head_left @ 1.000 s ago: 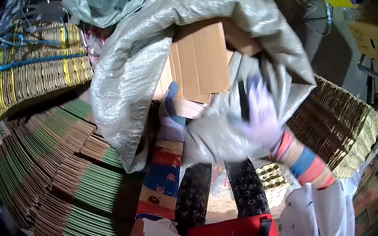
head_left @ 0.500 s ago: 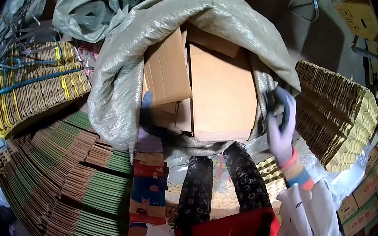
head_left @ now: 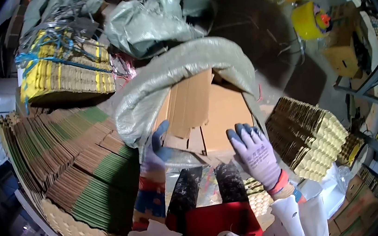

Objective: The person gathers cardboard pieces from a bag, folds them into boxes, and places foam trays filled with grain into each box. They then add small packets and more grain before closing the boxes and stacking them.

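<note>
A pale grey-green woven sack (head_left: 182, 56) stands in front of me with its rim rolled down. Inside it are flattened cardboard pieces: a ribbed brown piece (head_left: 189, 101) at the left and a smooth tan sheet (head_left: 228, 113) at the right. My left hand (head_left: 155, 150), in a lavender glove with dark blue fingertips, is at the sack's near left rim, thumb and fingers apart. My right hand (head_left: 254, 152), gloved alike, lies palm down with fingers spread over the near right edge of the tan sheet and the rim.
Stacked brown and green cardboard trays (head_left: 98, 184) fill the left side. Behind them sits a tray bundle tied with blue strap (head_left: 67, 71). Another crumpled sack (head_left: 155, 24) lies beyond. Egg-tray stacks (head_left: 310, 137) stand at the right, near a metal frame (head_left: 368, 97) and a yellow container (head_left: 306, 20).
My right hand has moved left from beside the sack onto the cardboard edge. My left hand remains at the left rim. The view has shifted, showing more floor behind the sack.
</note>
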Demonstrator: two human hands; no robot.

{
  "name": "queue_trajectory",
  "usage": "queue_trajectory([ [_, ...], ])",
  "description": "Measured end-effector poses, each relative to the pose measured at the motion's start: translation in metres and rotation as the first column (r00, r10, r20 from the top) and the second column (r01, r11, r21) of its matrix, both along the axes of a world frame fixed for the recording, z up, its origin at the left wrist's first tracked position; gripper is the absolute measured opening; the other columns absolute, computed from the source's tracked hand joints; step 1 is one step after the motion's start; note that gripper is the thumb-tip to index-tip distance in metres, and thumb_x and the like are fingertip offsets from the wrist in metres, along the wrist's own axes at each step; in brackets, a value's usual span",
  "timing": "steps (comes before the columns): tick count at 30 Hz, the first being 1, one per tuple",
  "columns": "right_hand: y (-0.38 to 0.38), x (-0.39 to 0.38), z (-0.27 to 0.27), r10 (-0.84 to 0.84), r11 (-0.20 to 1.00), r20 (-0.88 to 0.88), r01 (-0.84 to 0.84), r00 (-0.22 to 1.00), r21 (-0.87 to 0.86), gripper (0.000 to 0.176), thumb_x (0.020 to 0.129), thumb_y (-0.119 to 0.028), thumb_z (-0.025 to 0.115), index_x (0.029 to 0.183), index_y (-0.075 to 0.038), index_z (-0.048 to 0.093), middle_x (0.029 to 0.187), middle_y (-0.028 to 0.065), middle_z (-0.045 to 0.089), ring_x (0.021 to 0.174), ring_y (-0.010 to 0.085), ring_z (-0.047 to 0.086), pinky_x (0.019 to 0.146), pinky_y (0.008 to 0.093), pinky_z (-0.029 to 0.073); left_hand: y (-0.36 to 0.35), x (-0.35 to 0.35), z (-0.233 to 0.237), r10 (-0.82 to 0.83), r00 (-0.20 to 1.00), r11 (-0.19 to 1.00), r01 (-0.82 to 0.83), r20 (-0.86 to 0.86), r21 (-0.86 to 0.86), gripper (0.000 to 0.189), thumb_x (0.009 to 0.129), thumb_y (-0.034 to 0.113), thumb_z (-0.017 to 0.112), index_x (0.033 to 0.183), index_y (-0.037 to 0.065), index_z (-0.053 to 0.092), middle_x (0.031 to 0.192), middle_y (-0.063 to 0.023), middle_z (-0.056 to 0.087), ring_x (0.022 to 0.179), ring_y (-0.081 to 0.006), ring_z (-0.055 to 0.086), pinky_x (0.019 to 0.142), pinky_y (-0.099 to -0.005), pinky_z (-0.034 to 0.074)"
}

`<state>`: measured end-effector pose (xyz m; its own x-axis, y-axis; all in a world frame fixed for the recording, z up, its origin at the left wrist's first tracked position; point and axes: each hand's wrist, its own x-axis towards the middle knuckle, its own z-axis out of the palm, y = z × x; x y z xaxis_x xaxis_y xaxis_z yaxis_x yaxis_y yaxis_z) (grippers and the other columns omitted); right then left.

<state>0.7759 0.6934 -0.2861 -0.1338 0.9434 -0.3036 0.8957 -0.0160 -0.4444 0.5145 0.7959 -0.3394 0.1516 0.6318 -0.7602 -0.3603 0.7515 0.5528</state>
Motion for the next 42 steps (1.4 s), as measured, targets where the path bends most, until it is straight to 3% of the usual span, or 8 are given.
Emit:
queue_trajectory([
  [3, 0.004, -0.013, 0.054, 0.059, 0.987, 0.179, -0.084, 0.982, 0.134, 0.051, 0.081, -0.014, 0.053, 0.131, -0.006, 0.046, 0.123, 0.0186, 0.053, 0.111, 0.0335, 0.054, 0.097, 0.0419, 0.041, -0.016, -0.03, -0.01, -0.439, 0.605, 0.522, 0.774, -0.664, 0.359, 0.054, 0.085, 0.009, 0.065, 0.135, 0.003, 0.047, 0.132, -0.0162, 0.052, 0.117, -0.0252, 0.055, 0.098, -0.0354, 0.046],
  [10, -0.032, -0.017, 0.127, 0.083, 0.994, 0.008, -0.083, 0.997, 0.074, 0.062, 0.071, -0.016, 0.067, 0.13, -0.008, 0.049, 0.124, 0.013, 0.054, 0.115, 0.0297, 0.051, 0.095, 0.0415, 0.041, -0.049, -0.029, 0.062, -0.06, 0.974, 0.947, 0.125, 0.22, -0.294, 0.037, 0.086, 0.029, 0.061, 0.12, 0.015, 0.06, 0.119, -0.004, 0.061, 0.101, -0.0241, 0.061, 0.084, -0.0381, 0.048],
  [16, -0.131, -0.021, 0.181, 0.025, 0.998, -0.03, -0.023, 0.999, 0.064, 0.069, 0.065, -0.011, 0.065, 0.132, -0.006, 0.047, 0.129, 0.0171, 0.051, 0.119, 0.0346, 0.047, 0.101, 0.0476, 0.035, -0.109, -0.026, 0.177, -0.075, 0.996, 0.872, 0.087, 0.044, -0.482, 0.05, 0.078, 0.023, 0.076, 0.124, 0.013, 0.058, 0.114, -0.0057, 0.062, 0.098, -0.0207, 0.062, 0.082, -0.0375, 0.051],
  [22, -0.257, 0.008, 0.085, -0.028, 0.933, -0.049, 0.043, 0.998, 0.357, 0.067, 0.069, -0.023, 0.061, 0.131, -0.003, 0.043, 0.129, 0.0261, 0.047, 0.118, 0.0456, 0.045, 0.1, 0.0544, 0.036, -0.182, 0.004, 0.268, -0.055, 0.918, 0.947, 0.173, -0.392, 0.272, 0.045, 0.079, 0.009, 0.075, 0.119, -0.002, 0.058, 0.111, -0.0067, 0.066, 0.095, -0.0134, 0.062, 0.083, -0.028, 0.051],
  [27, -0.206, 0.036, 0.137, 0.004, 0.888, 0.115, -0.057, 0.993, 0.456, 0.066, 0.078, -0.037, 0.057, 0.135, -0.008, 0.039, 0.132, 0.0255, 0.046, 0.117, 0.0446, 0.048, 0.096, 0.0576, 0.038, -0.201, 0.005, 0.369, 0.106, 0.981, 0.797, 0.015, -0.164, 0.603, 0.051, 0.083, 0.007, 0.07, 0.129, 0.0, 0.05, 0.122, -0.0085, 0.06, 0.109, -0.0153, 0.058, 0.095, -0.0313, 0.047],
  [33, -0.079, -0.044, 0.307, 0.256, 0.301, 0.269, -0.341, 0.929, 0.891, 0.067, 0.088, -0.054, 0.052, 0.139, -0.015, 0.033, 0.135, 0.0247, 0.045, 0.116, 0.0434, 0.051, 0.093, 0.0614, 0.039, -0.233, -0.078, 0.411, 0.365, 0.905, 0.661, -0.418, 0.219, 0.623, 0.06, 0.083, 0.02, 0.074, 0.134, 0.003, 0.046, 0.12, -0.0015, 0.059, 0.107, -0.0103, 0.051, 0.093, -0.0274, 0.045],
  [38, -0.099, -0.206, 0.403, 0.55, 0.056, 0.349, -0.45, 0.759, 0.891, 0.059, 0.091, -0.054, 0.051, 0.133, -0.014, 0.044, 0.127, 0.0244, 0.052, 0.114, 0.0388, 0.054, 0.092, 0.0555, 0.043, -0.34, -0.189, 0.434, 0.639, 0.769, 0.634, -0.535, 0.011, 0.559, 0.059, 0.082, 0.038, 0.073, 0.129, 0.009, 0.054, 0.106, 0.0038, 0.063, 0.089, -0.007, 0.055, 0.069, -0.0244, 0.048],
  [42, -0.107, -0.371, 0.383, 0.917, -0.236, 0.279, -0.174, 0.286, 0.956, 0.053, 0.081, -0.028, 0.054, 0.125, 0.001, 0.049, 0.128, 0.0272, 0.049, 0.117, 0.0475, 0.046, 0.096, 0.0587, 0.037, -0.429, -0.286, 0.41, 0.861, 0.493, 0.352, -0.76, 0.13, 0.546, 0.047, 0.084, 0.038, 0.07, 0.122, 0.012, 0.061, 0.11, 0.0024, 0.065, 0.095, -0.0094, 0.061, 0.066, -0.0272, 0.051],
])
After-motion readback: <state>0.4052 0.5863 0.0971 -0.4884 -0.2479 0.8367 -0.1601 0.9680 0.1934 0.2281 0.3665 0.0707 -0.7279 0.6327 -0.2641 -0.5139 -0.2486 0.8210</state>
